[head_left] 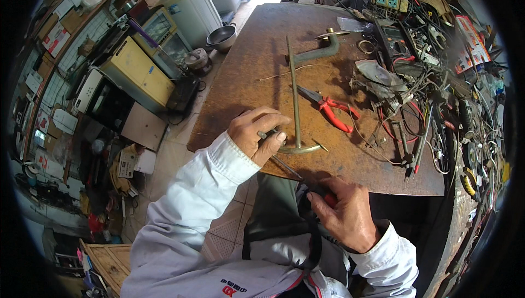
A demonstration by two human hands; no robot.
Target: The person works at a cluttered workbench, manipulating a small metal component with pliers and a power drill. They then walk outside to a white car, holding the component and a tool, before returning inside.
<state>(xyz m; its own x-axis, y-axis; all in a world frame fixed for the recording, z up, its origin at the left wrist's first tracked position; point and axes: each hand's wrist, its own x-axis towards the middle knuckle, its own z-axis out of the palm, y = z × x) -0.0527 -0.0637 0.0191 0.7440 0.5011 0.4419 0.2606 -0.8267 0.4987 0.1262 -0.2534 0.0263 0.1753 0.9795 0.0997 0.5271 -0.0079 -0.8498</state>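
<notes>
My left hand (259,135) is closed near the front edge of the brown table, pinching a small metal piece (263,134) between thumb and fingers. My right hand (345,210) is wrapped round the handle of a screwdriver (286,167), and its thin shaft points up and left to just below my left hand. Right beside my left fingers stands a long metal rod (296,95) on a curved brass-coloured foot (302,149). Pliers with red handles (331,111) lie behind and to the right. The screwdriver's tip is partly hidden by my left hand.
A bent grey pipe with a disc (322,51) lies farther back on the table (240,74). Tangled wires, a multimeter (395,41) and a crumpled clear plastic piece (380,76) crowd the right side. Old appliances (136,71) and loaded shelves stand on the left.
</notes>
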